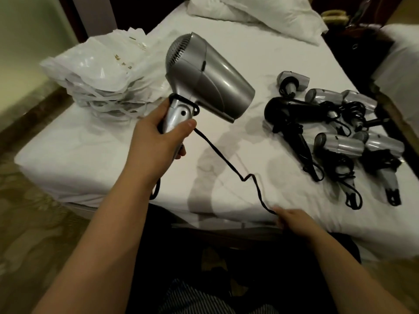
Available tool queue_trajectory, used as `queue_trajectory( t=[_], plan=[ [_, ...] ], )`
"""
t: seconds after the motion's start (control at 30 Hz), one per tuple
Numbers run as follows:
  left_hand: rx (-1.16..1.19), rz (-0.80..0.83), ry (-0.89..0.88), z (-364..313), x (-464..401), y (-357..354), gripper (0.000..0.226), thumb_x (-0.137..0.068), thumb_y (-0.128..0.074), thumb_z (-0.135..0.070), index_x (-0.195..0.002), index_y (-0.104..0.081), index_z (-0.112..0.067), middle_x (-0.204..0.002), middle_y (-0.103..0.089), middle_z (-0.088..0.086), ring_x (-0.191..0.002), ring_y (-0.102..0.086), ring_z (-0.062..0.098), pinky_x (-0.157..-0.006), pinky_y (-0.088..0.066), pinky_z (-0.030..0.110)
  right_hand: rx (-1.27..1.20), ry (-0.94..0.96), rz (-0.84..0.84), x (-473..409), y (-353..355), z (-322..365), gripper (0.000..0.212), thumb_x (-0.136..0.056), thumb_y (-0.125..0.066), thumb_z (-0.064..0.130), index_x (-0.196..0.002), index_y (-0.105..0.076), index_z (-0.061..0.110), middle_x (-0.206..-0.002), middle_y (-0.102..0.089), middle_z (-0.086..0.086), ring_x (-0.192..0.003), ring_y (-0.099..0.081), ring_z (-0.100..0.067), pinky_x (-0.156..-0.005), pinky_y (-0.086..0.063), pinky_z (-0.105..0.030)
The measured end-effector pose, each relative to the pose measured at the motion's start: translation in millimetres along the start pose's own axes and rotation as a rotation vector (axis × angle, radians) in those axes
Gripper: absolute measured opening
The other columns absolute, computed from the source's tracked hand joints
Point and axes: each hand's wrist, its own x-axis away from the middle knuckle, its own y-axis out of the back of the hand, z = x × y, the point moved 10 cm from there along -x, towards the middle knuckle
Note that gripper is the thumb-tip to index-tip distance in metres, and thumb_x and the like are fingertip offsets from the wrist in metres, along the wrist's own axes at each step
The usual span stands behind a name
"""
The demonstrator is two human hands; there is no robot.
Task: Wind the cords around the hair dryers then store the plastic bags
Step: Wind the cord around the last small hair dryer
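Held hair dryer [208,75]: silver-grey, black cord [229,164]. Bed sheet [90,150]: plain white. Plastic bags [99,71]: translucent white, small gold print. Pile of dryers [340,132]: mostly silver; one black dryer [288,112]. Pillow [260,14]: white. Floor [34,223]: mottled olive-tan pattern.

Both forearms bare to the frame edge, no sleeves visible. Left hand [156,134], right hand [292,219]: no rings, no watch. Striped dark-and-white garment [192,295] at lap.

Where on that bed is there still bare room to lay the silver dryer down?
Bare sheet lies between the plastic bags and the pile of hair dryers, under the cord, and below the bags. The right edge is crowded.
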Motion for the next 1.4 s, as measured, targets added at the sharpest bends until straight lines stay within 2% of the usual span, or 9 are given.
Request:
queue_trajectory(
  t=[0.2,0.37,0.5,0.67,0.93,1.13,1.2,1.27,1.4],
  plan=[
    [0.022,0.259,0.010,-5,18,-61,0.038,-0.073,-0.073,-0.019,-0.105,-0.064,-0.039,-0.063,-0.063,-0.009,-0.044,-0.052,0.014,-0.047,-0.043,0.024,-0.616,0.497,-0.332,49,48,137,0.022,-0.096,-0.042,0.019,-0.104,-0.063,0.017,-0.112,-0.063,-0.001,-0.109,-0.055,-0.016,-0.102,-0.040,-0.034],
    [-0.052,0.329,-0.020,-6,20,-75,0.041,-0.075,-0.072,-0.022,-0.111,-0.062,-0.038,-0.068,-0.064,-0.012,-0.049,-0.055,0.012,-0.048,-0.044,0.023,-0.660,0.652,0.142,78,1,202,0.027,-0.099,-0.039,0.019,-0.098,-0.061,0.006,-0.076,-0.064,-0.008,-0.068,-0.061,-0.022,-0.075,-0.054,-0.037],
    [-0.294,0.221,-0.059,-1,0,-42,0.048,-0.078,-0.074,-0.021,-0.117,-0.056,-0.041,-0.076,-0.063,-0.012,-0.048,-0.056,0.010,-0.048,-0.047,0.018,-0.640,0.533,0.351,82,-32,172,0.031,-0.100,-0.036,0.012,-0.072,-0.047,0.008,-0.044,-0.034,0.006,-0.038,-0.028,-0.008,-0.045,-0.029,-0.023],
    [-0.792,0.253,-0.150,21,-9,-23,0.055,-0.077,-0.073,-0.034,-0.128,-0.051,-0.036,-0.103,-0.067,0.002,-0.086,-0.063,0.027,-0.076,-0.050,0.035,-0.422,0.451,0.456,94,-45,145,0.028,-0.099,-0.039,0.008,-0.073,-0.049,0.010,-0.045,-0.034,0.007,-0.039,-0.027,-0.008,-0.043,-0.024,-0.022],
    [-1.233,0.305,-0.225,44,-14,-27,0.058,-0.084,-0.060,-0.047,-0.135,-0.031,-0.044,-0.111,-0.060,-0.002,-0.100,-0.057,0.026,-0.068,-0.040,0.032,-0.108,0.471,0.411,105,-3,144,0.017,-0.082,-0.055,-0.005,-0.080,-0.061,0.010,-0.072,-0.068,-0.006,-0.046,-0.044,-0.006,-0.047,-0.036,-0.014],
    [-1.124,0.192,-0.107,49,-21,-11,0.056,-0.085,-0.063,-0.040,-0.134,-0.037,-0.037,-0.111,-0.061,0.006,-0.098,-0.057,0.033,-0.076,-0.048,0.039,-0.951,0.536,0.257,108,20,162,0.016,-0.082,-0.048,-0.008,-0.080,-0.058,0.004,-0.065,-0.070,-0.008,-0.078,-0.069,-0.015,-0.082,-0.051,-0.018],
    [-1.168,0.195,-0.105,55,-21,-10,0.056,-0.085,-0.061,-0.040,-0.134,-0.036,-0.037,-0.111,-0.061,0.006,-0.098,-0.057,0.033,-0.074,-0.046,0.037,-1.211,0.460,0.267,109,18,163,0.013,-0.090,-0.042,0.003,-0.083,-0.053,0.004,-0.049,-0.058,-0.007,-0.056,-0.062,-0.022,-0.077,-0.056,-0.030],
    [-1.200,0.177,-0.067,63,-25,-2,0.057,-0.086,-0.060,-0.040,-0.136,-0.034,-0.036,-0.113,-0.060,0.007,-0.100,-0.056,0.033,-0.073,-0.044,0.037,-1.039,0.410,0.259,110,18,160,0.026,-0.099,-0.034,0.015,-0.083,-0.053,0.006,-0.040,-0.037,0.001,-0.036,-0.036,-0.015,-0.051,-0.049,-0.029],
    [-1.275,0.148,-0.044,65,-33,14,0.062,-0.088,-0.058,-0.041,-0.142,-0.028,-0.037,-0.118,-0.057,0.008,-0.105,-0.055,0.033,-0.072,-0.041,0.036,0.320,0.700,0.190,130,-4,177,0.020,-0.099,-0.040,0.021,-0.090,-0.056,0.014,-0.057,-0.038,0.007,-0.057,-0.036,-0.011,-0.053,-0.029,-0.024]
  ],
)
